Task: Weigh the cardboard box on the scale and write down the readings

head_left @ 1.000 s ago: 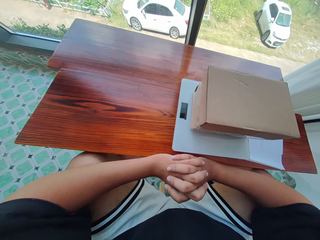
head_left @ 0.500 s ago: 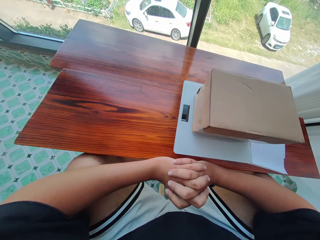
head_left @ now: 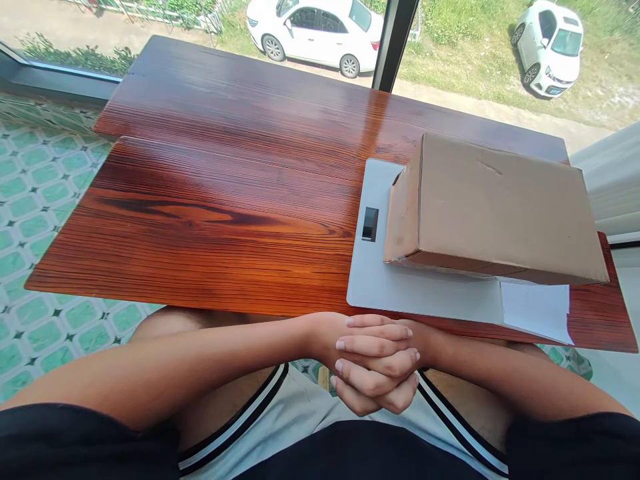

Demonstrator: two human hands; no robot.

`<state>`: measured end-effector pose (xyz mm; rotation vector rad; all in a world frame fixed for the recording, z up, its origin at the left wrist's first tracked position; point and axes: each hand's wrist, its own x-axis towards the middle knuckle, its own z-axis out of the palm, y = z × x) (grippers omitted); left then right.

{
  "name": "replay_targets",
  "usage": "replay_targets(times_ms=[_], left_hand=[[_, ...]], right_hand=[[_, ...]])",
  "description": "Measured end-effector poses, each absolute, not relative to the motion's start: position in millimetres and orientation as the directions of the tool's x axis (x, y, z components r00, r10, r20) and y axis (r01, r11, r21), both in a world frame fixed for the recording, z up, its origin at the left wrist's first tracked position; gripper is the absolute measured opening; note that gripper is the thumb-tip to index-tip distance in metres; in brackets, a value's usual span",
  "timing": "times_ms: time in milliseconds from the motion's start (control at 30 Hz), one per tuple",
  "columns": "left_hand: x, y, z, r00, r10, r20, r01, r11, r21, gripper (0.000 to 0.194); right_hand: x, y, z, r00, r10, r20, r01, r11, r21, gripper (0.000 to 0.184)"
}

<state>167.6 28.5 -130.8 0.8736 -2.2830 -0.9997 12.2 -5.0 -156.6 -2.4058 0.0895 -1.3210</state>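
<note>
My left hand and my right hand are clasped with their fingers interlaced, just off the table's near edge and above my lap. No object shows between them, though the palms are hidden. Beyond them, a flat pale-grey scale with a small dark display lies on the table. A closed brown cardboard box rests on the scale and overhangs its right part. Under the box's near right corner, a white sheet of paper sticks out beside the scale.
The glossy red-brown wooden table has a stepped left edge. Behind it stand windows with a dark frame post; two white cars are parked outside. A white curtain hangs at the right. Green patterned tiles cover the floor.
The view has shifted very slightly. My hands stay clasped, and the box, scale and paper have not moved on the table.
</note>
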Motion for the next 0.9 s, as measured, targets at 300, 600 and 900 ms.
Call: replay_targets(times_ms=[300, 600, 900], left_hand=[[159.0, 0.2, -142.2, -0.749, -0.651, 0.120, -0.377, 0.568, 0.732, 0.049], [161.1, 1.5, -142.8, -0.778, -0.580, 0.241, -0.258, 0.645, 0.719, 0.041], [162.1, -0.7, -146.1, -0.832, -0.534, 0.153, -0.272, 0.632, 0.725, 0.047]], right_hand=[[12.6, -3.6, -157.0, 0.526, -0.312, 0.791, 0.127, -0.891, -0.436, 0.035], [4.5, -49.8, -153.9, 0.706, 0.099, 0.702, 0.318, -0.929, -0.189, 0.063], [17.0, -37.1, -165.6, 0.560, 0.002, 0.828, 0.242, -0.957, -0.161, 0.060]])
